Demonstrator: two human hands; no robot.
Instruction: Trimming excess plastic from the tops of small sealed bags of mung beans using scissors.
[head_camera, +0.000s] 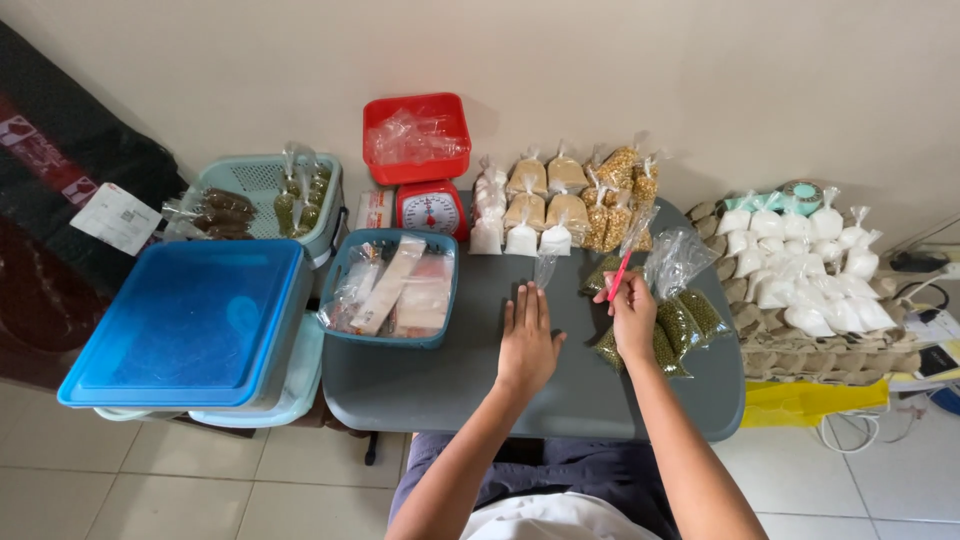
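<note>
Pinching a pink strip (622, 272), right hand (633, 318); left hand (527, 345) flat on table (430, 380).

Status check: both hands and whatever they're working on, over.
Left hand flat on grey table, empty. Right hand pinching pink stick above green bean bags. Small clear bag lies just beyond left fingertips.

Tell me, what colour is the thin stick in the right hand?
Pink, seen from the head view: the thin stick in the right hand.
</note>
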